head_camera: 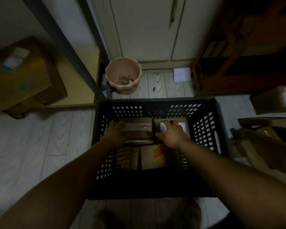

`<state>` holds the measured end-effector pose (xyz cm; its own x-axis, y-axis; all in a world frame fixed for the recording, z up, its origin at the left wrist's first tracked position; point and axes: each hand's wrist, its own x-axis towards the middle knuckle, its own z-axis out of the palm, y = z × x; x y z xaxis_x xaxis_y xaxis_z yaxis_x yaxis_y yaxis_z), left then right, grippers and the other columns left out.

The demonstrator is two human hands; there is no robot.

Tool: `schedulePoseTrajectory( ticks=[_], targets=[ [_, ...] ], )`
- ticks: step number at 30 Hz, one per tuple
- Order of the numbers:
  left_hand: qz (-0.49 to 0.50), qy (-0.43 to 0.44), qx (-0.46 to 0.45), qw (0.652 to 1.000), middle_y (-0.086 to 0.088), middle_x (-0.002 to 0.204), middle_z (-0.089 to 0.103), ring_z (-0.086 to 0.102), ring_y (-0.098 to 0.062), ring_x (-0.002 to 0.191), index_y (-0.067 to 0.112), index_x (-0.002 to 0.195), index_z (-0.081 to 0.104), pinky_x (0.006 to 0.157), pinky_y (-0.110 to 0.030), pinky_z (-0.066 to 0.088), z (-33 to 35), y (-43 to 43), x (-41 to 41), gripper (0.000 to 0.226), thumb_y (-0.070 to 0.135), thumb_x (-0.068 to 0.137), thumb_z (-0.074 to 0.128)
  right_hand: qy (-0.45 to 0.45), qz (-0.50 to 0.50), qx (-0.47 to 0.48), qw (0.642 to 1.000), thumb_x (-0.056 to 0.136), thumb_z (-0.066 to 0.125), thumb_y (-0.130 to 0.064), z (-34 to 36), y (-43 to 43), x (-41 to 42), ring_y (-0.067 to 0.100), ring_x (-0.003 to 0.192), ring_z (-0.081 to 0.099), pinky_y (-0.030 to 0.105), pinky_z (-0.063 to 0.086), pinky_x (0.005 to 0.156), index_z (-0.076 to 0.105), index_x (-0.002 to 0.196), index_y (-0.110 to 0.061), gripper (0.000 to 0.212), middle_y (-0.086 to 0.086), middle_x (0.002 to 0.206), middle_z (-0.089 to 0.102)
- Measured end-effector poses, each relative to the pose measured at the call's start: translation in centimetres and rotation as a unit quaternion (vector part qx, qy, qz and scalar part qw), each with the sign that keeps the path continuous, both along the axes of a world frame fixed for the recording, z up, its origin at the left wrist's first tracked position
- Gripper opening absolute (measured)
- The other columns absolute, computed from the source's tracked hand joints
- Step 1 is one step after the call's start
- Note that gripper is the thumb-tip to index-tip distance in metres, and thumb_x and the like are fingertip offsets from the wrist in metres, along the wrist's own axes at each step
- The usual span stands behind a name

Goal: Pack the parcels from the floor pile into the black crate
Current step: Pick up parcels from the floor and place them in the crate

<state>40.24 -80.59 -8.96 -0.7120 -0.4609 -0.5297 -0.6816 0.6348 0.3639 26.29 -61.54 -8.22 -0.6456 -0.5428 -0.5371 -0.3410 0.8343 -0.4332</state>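
The black perforated crate (205, 126) stands on the floor right in front of me, with both my arms reaching into it. Several brown cardboard parcels lie inside. My left hand (116, 133) rests flat on the far-left parcel (139, 127), which has red-printed tape. My right hand (170, 133) lies on the far-right parcel (182, 125) with a white label, its thumb at the parcel's left edge; whether it grips is unclear. Nearer me sit a ribbed brown parcel (127, 157) and one with a yellow-red label (157, 157). The floor pile (262, 142) of parcels lies to the crate's right.
A pink plastic bucket (123, 75) stands behind the crate by a white door. A large cardboard box (21, 76) sits on a low shelf at the left. Dark wooden furniture (238, 47) fills the right back. A white paper (182, 74) lies on the pale wood floor.
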Motion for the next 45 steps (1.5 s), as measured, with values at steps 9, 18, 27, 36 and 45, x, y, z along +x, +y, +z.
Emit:
schedulePoseTrajectory(
  ticks=[9, 18, 27, 36, 45],
  targets=[
    [0.031, -0.008, 0.04, 0.999, -0.015, 0.149, 0.028, 0.025, -0.034, 0.137, 0.02, 0.148, 0.025, 0.113, -0.044, 0.024, 30.8, 5.2, 1.3, 0.072, 0.046, 0.088, 0.056, -0.054, -0.036, -0.01, 0.998, 0.089, 0.055, -0.048, 30.3, 7.5, -0.4, 0.032, 0.127, 0.04, 0.033, 0.034, 0.105, 0.039, 0.14, -0.015, 0.063, 0.017, 0.143, 0.037],
    [-0.023, 0.06, 0.028, 0.998, -0.015, 0.149, 0.029, 0.032, -0.033, 0.134, 0.017, 0.148, 0.025, 0.11, -0.044, 0.032, 49.4, 11.5, 4.8, 0.072, 0.038, 0.088, 0.06, 0.026, -0.063, -0.017, 0.998, 0.092, 0.05, -0.05, 48.3, 16.7, 4.1, 0.03, 0.138, 0.026, 0.035, 0.027, 0.109, 0.028, 0.147, -0.015, 0.069, 0.012, 0.153, 0.027],
    [-0.137, 0.108, 0.004, 0.985, -0.008, 0.156, 0.019, 0.02, -0.026, 0.142, 0.021, 0.149, 0.018, 0.111, -0.034, 0.021, 58.2, 19.9, 7.5, 0.079, 0.05, 0.086, 0.056, 0.089, -0.18, -0.004, 0.98, 0.09, 0.051, -0.051, 56.6, 29.8, 12.2, 0.031, 0.128, 0.042, 0.039, 0.04, 0.101, 0.032, 0.145, -0.018, 0.067, 0.012, 0.149, 0.034],
    [-0.195, 0.15, 0.015, 0.969, -0.008, 0.159, 0.004, 0.006, -0.025, 0.146, 0.024, 0.15, 0.01, 0.116, -0.037, 0.011, 65.4, 32.3, 5.8, 0.079, 0.048, 0.089, 0.054, 0.156, -0.248, -0.03, 0.956, 0.088, 0.048, -0.059, 62.9, 42.6, 14.1, 0.028, 0.133, 0.036, 0.037, 0.035, 0.103, 0.028, 0.147, -0.02, 0.073, 0.008, 0.152, 0.029],
    [-0.248, 0.128, 0.016, 0.96, -0.004, 0.159, 0.0, 0.002, -0.028, 0.146, 0.03, 0.15, 0.01, 0.118, -0.046, 0.012, 65.9, 52.7, 0.9, 0.079, 0.05, 0.088, 0.055, 0.185, -0.248, -0.024, 0.951, 0.089, 0.051, -0.054, 64.7, 62.0, 14.2, 0.024, 0.137, 0.033, 0.035, 0.03, 0.107, 0.027, 0.147, -0.021, 0.071, 0.006, 0.153, 0.03]
  ],
)
